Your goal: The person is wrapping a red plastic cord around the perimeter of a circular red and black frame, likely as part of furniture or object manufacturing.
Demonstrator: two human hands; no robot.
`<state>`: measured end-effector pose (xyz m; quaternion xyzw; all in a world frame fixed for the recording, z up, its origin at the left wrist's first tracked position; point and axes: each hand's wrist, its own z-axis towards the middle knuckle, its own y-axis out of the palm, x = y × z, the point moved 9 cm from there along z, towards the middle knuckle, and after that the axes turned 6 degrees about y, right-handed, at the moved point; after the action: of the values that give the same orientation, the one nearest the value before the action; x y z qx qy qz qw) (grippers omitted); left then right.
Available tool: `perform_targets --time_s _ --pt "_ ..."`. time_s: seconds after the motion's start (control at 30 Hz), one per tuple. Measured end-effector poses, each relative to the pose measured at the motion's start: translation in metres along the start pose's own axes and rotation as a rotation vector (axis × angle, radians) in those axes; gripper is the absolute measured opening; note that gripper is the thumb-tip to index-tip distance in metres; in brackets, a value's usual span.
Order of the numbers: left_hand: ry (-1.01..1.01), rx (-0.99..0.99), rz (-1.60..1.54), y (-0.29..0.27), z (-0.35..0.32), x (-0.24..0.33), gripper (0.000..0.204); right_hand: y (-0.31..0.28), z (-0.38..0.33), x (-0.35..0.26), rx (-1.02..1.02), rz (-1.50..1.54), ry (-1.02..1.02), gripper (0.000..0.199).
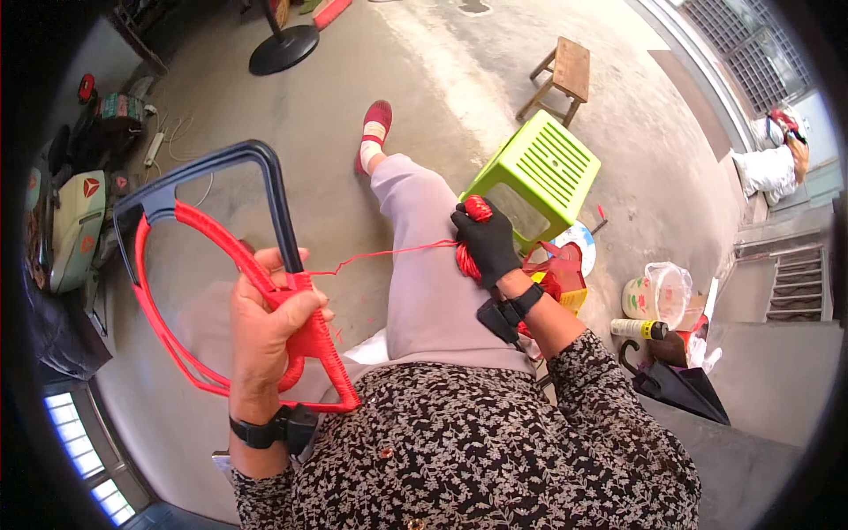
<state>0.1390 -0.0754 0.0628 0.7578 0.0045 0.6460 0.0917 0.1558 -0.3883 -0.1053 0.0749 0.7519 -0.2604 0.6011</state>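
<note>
My bare left hand (265, 327) is closed around a dark, angular, open frame (274, 190). Red cord is wound tightly over the frame's lower part and its long curved piece, while the upper bars show bare. My thumb presses on the red wrapping by the grip. In a black glove, my right hand (495, 243) holds a bundle of red cord (467, 262), which sticks out at the top and the side of the fist. A thin strand of the cord (389, 253) runs across my thigh between the bundle and the wrapped frame.
Beyond my right hand stand a green plastic stool (552, 163) and a small wooden stool (570, 71). A bucket (649, 296), a spray-can-like cylinder (638, 329) and a black umbrella (676, 384) sit at the right. A scooter (78, 230) is at the left.
</note>
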Motion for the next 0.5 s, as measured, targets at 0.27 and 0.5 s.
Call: perform_targets --time_s 0.27,0.5 --pt "0.119 -0.371 -0.022 0.045 -0.023 0.065 0.071 -0.004 0.013 0.01 -0.012 0.03 -0.005 0.023" --pt "0.105 -0.2 -0.104 0.007 -0.017 0.031 0.084 -0.012 0.011 0.007 -0.089 -0.037 -0.109 0.015"
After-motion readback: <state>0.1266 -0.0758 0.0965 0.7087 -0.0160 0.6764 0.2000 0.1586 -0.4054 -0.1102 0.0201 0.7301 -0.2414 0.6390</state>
